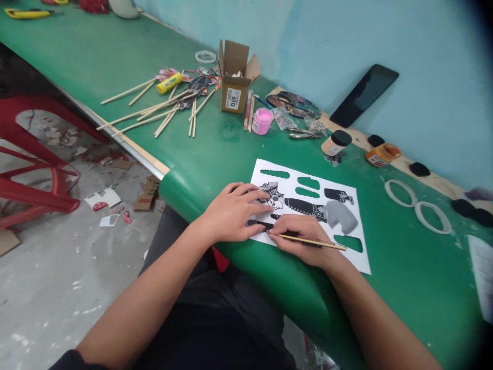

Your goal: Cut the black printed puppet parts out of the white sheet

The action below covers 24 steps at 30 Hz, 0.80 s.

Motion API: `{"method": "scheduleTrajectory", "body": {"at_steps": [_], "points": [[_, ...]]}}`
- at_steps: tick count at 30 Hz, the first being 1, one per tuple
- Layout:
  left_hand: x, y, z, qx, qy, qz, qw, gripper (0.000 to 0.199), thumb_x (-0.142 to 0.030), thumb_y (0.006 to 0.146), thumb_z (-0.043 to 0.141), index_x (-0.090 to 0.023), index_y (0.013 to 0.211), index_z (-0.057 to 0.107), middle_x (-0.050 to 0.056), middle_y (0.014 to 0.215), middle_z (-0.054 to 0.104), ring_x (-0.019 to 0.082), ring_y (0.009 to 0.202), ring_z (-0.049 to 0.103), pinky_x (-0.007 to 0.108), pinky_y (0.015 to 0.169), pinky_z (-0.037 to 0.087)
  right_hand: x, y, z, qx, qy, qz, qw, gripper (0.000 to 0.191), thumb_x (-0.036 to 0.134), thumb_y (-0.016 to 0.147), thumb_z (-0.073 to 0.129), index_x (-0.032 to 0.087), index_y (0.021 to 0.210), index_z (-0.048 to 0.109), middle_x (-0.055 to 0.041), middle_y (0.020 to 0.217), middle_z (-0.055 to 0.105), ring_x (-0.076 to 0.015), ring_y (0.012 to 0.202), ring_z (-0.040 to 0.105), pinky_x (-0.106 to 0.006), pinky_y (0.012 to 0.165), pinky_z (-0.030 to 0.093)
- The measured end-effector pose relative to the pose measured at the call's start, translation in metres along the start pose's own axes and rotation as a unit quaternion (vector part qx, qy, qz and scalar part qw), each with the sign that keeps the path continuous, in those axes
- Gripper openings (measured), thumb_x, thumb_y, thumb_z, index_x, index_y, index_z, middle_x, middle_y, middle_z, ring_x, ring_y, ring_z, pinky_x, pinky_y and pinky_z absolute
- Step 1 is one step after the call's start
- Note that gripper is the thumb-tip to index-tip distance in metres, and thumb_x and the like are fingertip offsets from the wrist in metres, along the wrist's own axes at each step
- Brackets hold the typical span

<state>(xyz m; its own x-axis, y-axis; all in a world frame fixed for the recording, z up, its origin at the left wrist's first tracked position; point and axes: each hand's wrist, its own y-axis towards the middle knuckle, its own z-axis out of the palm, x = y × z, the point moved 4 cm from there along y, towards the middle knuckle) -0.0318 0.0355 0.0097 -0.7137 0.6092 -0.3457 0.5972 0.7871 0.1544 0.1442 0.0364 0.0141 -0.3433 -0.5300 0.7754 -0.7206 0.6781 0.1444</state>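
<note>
A white sheet of paper [308,180] with cut-out holes and black-and-white printed figures lies at the table's near edge. My left hand [236,211] rests flat on its left side, fingers spread, partly covering a printed figure [271,191]. Between the fingertips of my right hand [302,231] is a thin paintbrush [319,240] with a wood-coloured handle. Its tip points left, close to my left thumb, at a dark printed strip [259,225]. A grey painted patch [342,218] marks the sheet just beyond my right hand.
Paper figures on wooden sticks [165,113] and a small cardboard box [233,77] stand farther back. Pink [262,122], peach [336,143] and orange [383,154] paint jars line the wall side. A phone [364,96] leans there. A red stool [38,154] is left.
</note>
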Motion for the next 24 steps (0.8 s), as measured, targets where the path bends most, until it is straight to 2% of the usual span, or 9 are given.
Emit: {"method": "scheduleTrajectory", "body": {"at_steps": [12,18,24], "points": [[0.0,0.0,-0.001,-0.001,-0.003,0.001,1.0,0.04,-0.047,0.091,0.056,-0.035,0.13,0.06,-0.001,0.144,0.052,0.028,0.136,0.039,0.047,0.111,0.027,0.003,0.001,-0.001,-0.001,-0.003,-0.004,1.0,0.011,0.014,0.085,0.063,0.02,0.078,0.069,-0.0026,0.076,0.071,-0.015,0.068,0.064,-0.027,0.063,0.047],[-0.002,-0.001,0.0,-0.005,0.005,0.003,1.0,0.041,-0.047,0.091,0.056,-0.035,0.13,0.06,-0.001,0.143,0.053,0.028,0.135,0.04,0.049,0.11,0.027,-0.002,-0.01,-0.009,-0.091,0.034,0.047,0.994,0.012,0.017,0.084,0.065,0.02,0.073,0.062,-0.0017,0.072,0.068,-0.0127,0.059,0.059,-0.025,0.055,0.044],[-0.003,-0.001,0.0,-0.007,0.006,0.001,1.0,0.041,-0.047,0.091,0.055,-0.034,0.13,0.059,0.0,0.143,0.053,0.028,0.135,0.039,0.048,0.11,0.027,0.0,-0.009,-0.005,-0.059,-0.019,0.042,0.997,0.009,0.018,0.084,0.065,0.02,0.075,0.065,0.0,0.068,0.066,-0.0116,0.057,0.057,-0.025,0.054,0.042]]}}
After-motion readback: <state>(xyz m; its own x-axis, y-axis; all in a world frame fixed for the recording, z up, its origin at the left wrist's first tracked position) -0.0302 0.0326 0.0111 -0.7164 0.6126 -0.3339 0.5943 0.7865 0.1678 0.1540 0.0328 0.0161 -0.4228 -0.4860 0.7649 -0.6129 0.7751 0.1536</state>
